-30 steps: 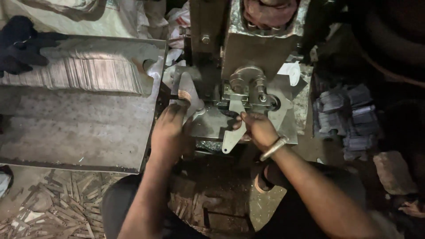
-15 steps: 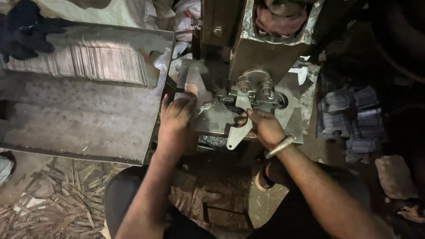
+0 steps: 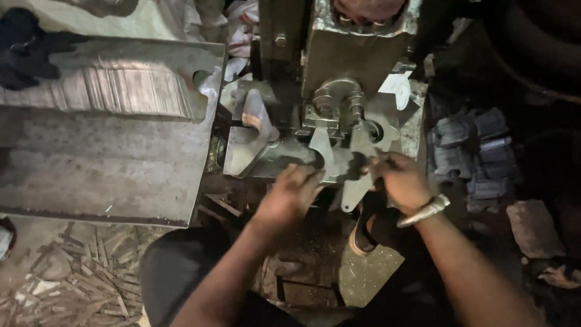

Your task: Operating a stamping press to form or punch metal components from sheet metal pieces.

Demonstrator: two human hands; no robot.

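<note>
- My right hand (image 3: 400, 179) pinches a flat metal blank (image 3: 356, 188) — just under the press die (image 3: 339, 115).
- My left hand (image 3: 292, 195) rests beside it, fingers curled on the press bed (image 3: 275, 162) — grip unclear.

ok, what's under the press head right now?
A flat metal blank lies on the die under the press head, with the right hand on it. The left hand covers the die's front edge.

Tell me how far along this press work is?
Done: a row of flat metal blanks stands stacked on the steel table, and offcuts litter the floor. In hand: the right hand holds a flat metal piece at the press; the left hand rests beside it. How much remains isn't visible.
</note>
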